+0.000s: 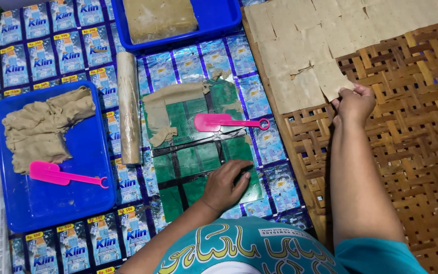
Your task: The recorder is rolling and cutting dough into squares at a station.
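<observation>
- Fingers (350,92) of the right hand (353,103) pinch the lower corner of a thin square dough sheet (332,78), which lies on the woven bamboo tray (411,127) at the edge of a group of similar sheets.
- Left hand (225,183) rests flat, fingers spread and released, on the green cutting mat (193,162); it grips nothing.
- Pink scraper (224,122) lies on the mat, apart from both hands.

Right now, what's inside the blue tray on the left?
The blue tray holds a crumpled heap of tan dough scraps and a pink spatula. Whatever lies beneath the heap is covered.
</observation>
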